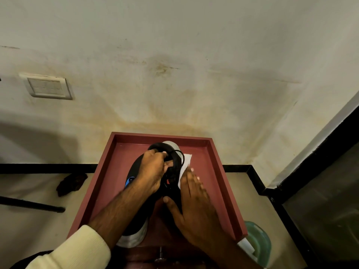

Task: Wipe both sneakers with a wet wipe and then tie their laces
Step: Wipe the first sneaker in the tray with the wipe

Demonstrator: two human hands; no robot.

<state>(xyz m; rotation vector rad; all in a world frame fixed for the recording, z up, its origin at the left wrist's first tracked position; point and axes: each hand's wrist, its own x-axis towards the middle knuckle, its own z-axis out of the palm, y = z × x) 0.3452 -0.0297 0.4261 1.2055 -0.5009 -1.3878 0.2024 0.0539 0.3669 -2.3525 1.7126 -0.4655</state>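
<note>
A black sneaker [138,166] with a white sole and a blue mark lies in a dark red tray [217,166], heel toward the wall. My left hand [153,171] grips its collar near the loose black laces [175,162]. My right hand [192,206] presses a white wet wipe [185,163] flat against the sneaker's right side. Only one sneaker can be made out; my hands hide much of it.
The tray rests on a beige floor against a stained wall. A dark crumpled object [71,183] and a black rod [33,205] lie left. A green wipe pack [256,241] sits at the tray's near right corner. A black-framed step [291,191] borders the right.
</note>
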